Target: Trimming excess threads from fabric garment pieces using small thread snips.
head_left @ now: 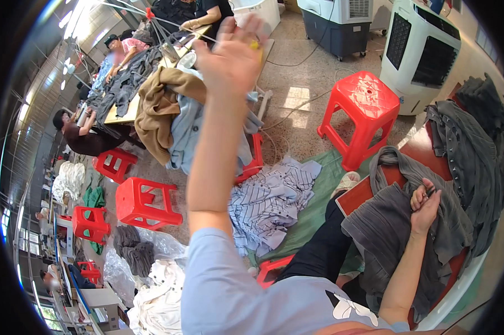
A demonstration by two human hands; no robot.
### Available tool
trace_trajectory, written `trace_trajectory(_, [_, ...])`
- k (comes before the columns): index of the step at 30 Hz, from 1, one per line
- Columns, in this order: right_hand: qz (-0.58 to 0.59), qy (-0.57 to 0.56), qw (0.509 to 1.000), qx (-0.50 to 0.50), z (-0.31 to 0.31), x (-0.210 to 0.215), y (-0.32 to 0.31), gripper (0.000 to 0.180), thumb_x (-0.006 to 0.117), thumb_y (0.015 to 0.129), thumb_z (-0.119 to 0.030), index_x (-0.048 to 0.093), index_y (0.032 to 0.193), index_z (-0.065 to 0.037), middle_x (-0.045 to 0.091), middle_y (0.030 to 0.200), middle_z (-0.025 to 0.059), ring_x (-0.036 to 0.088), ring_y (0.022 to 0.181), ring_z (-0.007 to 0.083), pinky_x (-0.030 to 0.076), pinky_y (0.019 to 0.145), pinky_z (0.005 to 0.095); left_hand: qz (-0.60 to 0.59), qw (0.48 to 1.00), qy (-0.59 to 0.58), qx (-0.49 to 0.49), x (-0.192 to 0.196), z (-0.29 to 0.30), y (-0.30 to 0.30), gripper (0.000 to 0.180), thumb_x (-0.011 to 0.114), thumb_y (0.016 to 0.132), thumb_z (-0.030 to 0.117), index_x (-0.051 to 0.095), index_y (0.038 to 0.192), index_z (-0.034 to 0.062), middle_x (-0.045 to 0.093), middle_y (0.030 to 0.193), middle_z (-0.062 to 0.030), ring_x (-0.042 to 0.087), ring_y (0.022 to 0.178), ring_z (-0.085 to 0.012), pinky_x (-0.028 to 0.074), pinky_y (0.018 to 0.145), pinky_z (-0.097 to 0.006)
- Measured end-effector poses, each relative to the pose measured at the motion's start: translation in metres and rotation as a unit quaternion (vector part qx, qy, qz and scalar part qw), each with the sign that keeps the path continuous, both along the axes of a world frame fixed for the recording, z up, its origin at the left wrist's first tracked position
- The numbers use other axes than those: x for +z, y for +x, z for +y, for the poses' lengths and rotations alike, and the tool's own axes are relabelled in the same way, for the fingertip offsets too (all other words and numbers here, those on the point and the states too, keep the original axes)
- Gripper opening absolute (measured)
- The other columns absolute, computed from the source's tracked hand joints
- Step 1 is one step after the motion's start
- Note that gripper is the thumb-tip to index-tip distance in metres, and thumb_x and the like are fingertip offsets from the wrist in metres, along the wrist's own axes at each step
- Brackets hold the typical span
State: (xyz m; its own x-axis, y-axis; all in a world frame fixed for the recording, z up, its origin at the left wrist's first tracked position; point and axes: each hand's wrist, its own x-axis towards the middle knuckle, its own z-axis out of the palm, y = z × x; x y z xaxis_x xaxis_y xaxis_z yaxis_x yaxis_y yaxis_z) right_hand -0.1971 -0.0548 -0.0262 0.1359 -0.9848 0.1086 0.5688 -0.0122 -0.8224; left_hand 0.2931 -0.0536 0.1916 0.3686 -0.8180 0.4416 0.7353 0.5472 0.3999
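Observation:
My left hand [232, 58] is raised high, its fingers stretched out and slightly blurred. A small yellow spot shows at its finger edge; I cannot tell what it is. Behind that arm, a tan garment [154, 120] and light blue garments [186, 131] lie heaped at the table's near end. My right hand [425, 207] is over a grey ribbed garment [383, 220] spread across a red-brown surface [359, 196] beside my lap. Its fingers are curled around something small and dark that I cannot make out. More grey garments with buttons [468, 151] hang over the right side.
A red stool [362, 106] stands ahead, near a white air cooler [416, 58]. Striped shirts [274, 198] lie piled on green cloth [322, 192]. More red stools [146, 202] and a white garment heap [158, 298] are at left. Several people work around the far table [122, 111].

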Motion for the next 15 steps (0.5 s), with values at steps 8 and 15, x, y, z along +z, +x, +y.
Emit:
trace_trajectory(8, [0.385,-0.153,0.907,-0.080,0.070,0.058,0.071,0.021,0.053,0.096,-0.013,0.054,0.115,-0.004,0.051,0.095,0.0027,0.049,0.083,0.0105,0.043,0.072,0.0257,0.171,0.957,-0.035,-0.234,-0.080,0.021,-0.142,0.081,0.014,0.097,0.069,0.027,0.146,0.0060,0.023,0.156,-0.0254,0.021,0.146,-0.0390,0.020,0.116,-0.054])
trace_trajectory(15, [0.533,-0.364,0.763,-0.024,0.118,0.113,0.143,0.041,0.060,0.085,0.003,0.058,0.126,0.001,0.055,0.098,0.0161,0.061,0.080,0.0313,0.050,0.069,0.0385,0.286,0.913,-0.009,-0.292,-0.121,0.044,-0.186,0.081,0.017,0.096,0.071,0.031,0.145,0.0089,0.026,0.156,-0.0216,0.024,0.145,-0.0367,0.020,0.116,-0.053])
